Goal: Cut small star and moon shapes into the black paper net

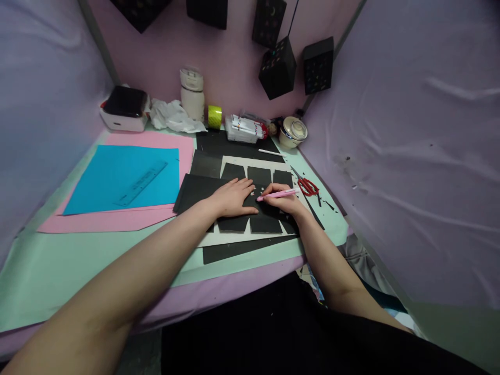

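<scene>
A sheet of black card with flaps along its edges lies on a white sheet. Small white star shapes show in the card between my hands. My left hand rests flat on the card with its fingers stretched out, left of the stars. In my right hand is a slim pink pen-shaped tool, pinched between thumb and fingers. Its tip points left, at the card just below the stars; the tip is too small to make out.
Red-handled scissors and black scraps lie to the right. A blue sheet bearing a clear ruler covers pink paper on the left. Behind stand a white bottle, yellow tape and a box of pens. Black boxes hang above.
</scene>
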`<control>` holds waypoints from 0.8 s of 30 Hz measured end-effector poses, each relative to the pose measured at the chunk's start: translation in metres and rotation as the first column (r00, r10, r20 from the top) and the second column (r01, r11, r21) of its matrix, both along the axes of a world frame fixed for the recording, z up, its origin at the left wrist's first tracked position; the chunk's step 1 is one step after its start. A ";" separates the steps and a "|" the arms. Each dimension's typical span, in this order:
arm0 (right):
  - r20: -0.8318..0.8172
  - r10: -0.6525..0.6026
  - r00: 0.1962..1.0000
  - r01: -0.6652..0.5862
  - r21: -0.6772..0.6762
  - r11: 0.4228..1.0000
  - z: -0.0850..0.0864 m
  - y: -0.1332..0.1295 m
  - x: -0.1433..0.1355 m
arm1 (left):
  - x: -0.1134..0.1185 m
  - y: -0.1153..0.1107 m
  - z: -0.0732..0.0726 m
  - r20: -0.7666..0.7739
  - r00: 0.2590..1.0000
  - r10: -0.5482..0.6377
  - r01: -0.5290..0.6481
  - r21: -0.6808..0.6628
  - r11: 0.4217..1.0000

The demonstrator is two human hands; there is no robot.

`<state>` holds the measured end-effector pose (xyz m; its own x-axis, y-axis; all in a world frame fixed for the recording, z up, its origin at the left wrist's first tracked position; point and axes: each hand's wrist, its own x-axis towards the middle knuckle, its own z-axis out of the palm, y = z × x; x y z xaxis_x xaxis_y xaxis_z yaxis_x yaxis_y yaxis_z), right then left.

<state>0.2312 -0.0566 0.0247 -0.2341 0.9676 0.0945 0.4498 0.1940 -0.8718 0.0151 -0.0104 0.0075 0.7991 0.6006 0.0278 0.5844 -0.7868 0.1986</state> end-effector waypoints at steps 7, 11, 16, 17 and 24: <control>0.020 -0.015 1.000 0.015 -0.003 1.000 -0.002 0.005 0.000 | 0.000 0.000 0.000 0.002 1.000 -0.005 0.005 0.005 1.000; 0.024 -0.014 1.000 0.014 -0.016 1.000 -0.003 0.011 0.002 | 0.000 -0.001 0.001 0.003 1.000 -0.005 0.005 0.005 1.000; 0.027 -0.030 0.999 0.031 -0.029 0.999 -0.003 0.014 0.002 | 0.000 -0.002 0.003 -0.003 1.000 -0.002 0.002 0.004 1.000; 0.027 -0.036 0.999 0.037 -0.029 0.999 -0.003 0.013 0.002 | 0.000 -0.002 0.003 -0.004 1.000 0.000 0.000 0.004 1.000; 0.025 -0.050 0.998 0.051 -0.027 0.998 -0.002 0.013 0.000 | 0.000 -0.002 0.003 -0.009 1.000 0.001 -0.001 0.001 1.000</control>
<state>0.2314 -0.0439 0.0227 -0.1870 0.9804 0.0625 0.4794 0.1466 -0.8653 0.0155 -0.0122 0.0109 0.7989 0.6011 0.0212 0.5867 -0.7865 0.1928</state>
